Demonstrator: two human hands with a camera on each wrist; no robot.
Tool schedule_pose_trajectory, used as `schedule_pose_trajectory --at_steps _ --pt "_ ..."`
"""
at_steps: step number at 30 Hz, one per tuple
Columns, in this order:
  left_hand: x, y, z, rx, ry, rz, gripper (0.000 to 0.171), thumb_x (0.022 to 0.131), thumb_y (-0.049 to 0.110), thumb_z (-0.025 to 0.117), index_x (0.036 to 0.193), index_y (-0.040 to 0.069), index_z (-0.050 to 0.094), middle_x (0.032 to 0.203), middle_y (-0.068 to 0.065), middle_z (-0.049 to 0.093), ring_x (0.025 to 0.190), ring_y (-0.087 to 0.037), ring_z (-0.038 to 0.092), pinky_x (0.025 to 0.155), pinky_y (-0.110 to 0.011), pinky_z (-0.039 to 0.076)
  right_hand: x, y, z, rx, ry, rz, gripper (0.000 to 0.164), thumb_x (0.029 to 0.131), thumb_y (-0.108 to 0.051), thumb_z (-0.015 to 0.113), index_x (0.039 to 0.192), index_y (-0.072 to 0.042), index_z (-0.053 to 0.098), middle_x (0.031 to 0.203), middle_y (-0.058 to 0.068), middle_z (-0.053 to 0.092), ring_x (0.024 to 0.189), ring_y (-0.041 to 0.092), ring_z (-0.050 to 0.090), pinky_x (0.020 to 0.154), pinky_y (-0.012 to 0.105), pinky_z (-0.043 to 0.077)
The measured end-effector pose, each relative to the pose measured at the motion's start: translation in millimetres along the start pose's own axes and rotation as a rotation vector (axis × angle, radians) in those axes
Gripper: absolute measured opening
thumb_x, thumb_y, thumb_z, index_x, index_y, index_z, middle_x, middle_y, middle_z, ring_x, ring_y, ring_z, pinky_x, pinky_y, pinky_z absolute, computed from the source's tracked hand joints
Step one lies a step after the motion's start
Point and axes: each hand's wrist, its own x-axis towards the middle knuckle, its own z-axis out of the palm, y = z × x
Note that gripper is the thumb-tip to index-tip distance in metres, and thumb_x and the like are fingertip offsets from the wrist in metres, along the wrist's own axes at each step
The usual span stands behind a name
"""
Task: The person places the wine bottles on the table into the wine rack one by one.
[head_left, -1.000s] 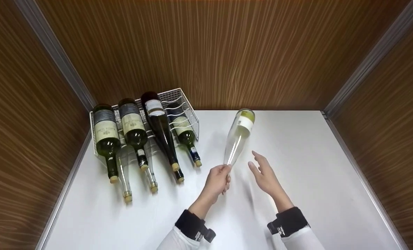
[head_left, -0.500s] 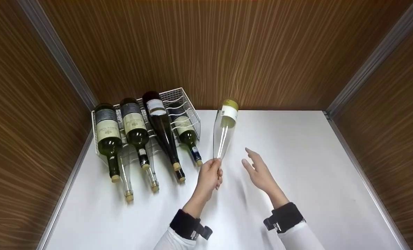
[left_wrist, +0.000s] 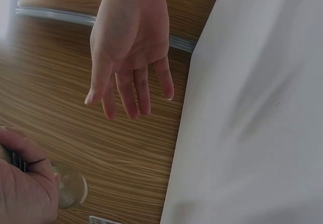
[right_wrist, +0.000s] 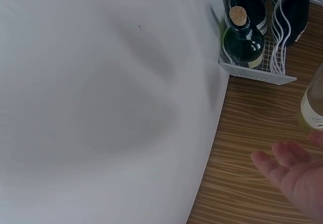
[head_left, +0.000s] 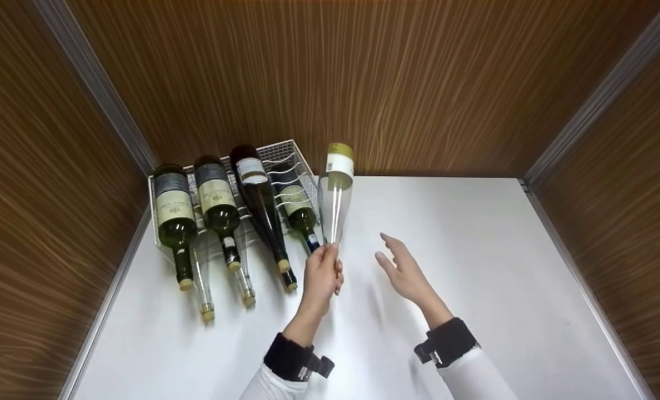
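In the head view my left hand (head_left: pixel 320 278) grips a clear glass wine bottle (head_left: pixel 335 208) by its neck. The bottle's base, with a white label and yellowish-green end, points up and away, beside the right end of a white wire wine rack (head_left: pixel 308 186). My right hand (head_left: pixel 405 272) hovers to the right, apart from the bottle, fingers extended and holding nothing. The right wrist view shows the base of the clear bottle (right_wrist: pixel 314 108) above the right hand's fingers (right_wrist: pixel 282 158). In the left wrist view the left hand (left_wrist: pixel 25 183) wraps the neck.
Several corked bottles lie in the rack, among them a green bottle (head_left: pixel 175 219), a dark bottle (head_left: pixel 258 200) and a smaller green bottle (head_left: pixel 299 214). Clear bottle necks (head_left: pixel 203 283) stick out below. A wood-grain wall (head_left: pixel 419 89) rises behind the white table (head_left: pixel 474 266).
The left hand has carried the clear bottle leftward to the rack's right side, its base swinging left and up. The right hand has drifted slightly left, still holding nothing.
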Motion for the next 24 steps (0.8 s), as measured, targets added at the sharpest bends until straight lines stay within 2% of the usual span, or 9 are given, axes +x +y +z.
schedule_pose_trajectory --at_steps 11,20,24 --pt "8.6 1.8 -6.9 -0.055 0.104 0.044 0.020 0.106 0.023 0.045 0.101 0.005 0.051 0.066 0.000 0.045 0.042 -0.006 0.038 0.035 -0.018 0.034 5 -8 7 -0.012 -0.027 -0.015 0.059 0.106 -0.036 0.042 0.152 -0.002 0.029 0.151 0.023 0.032 0.138 0.040 0.032 0.110 0.054 0.032" --pt "17.3 -3.5 -6.8 -0.080 0.169 0.073 0.021 0.106 0.021 0.042 0.092 0.007 0.049 0.067 0.000 0.045 0.042 -0.007 0.039 0.035 -0.018 0.034 7 -10 9 -0.023 -0.043 -0.030 0.060 0.105 -0.039 0.042 0.153 -0.004 0.030 0.151 0.021 0.033 0.138 0.038 0.033 0.110 0.053 0.033" --pt "21.6 -5.7 -6.8 -0.082 0.195 0.084 0.022 0.106 0.021 0.040 0.090 0.008 0.048 0.067 0.000 0.046 0.042 -0.007 0.040 0.035 -0.019 0.035 8 -11 11 -0.022 -0.046 -0.032 0.057 0.106 -0.035 0.043 0.152 -0.003 0.031 0.151 0.022 0.033 0.138 0.040 0.033 0.110 0.054 0.032"
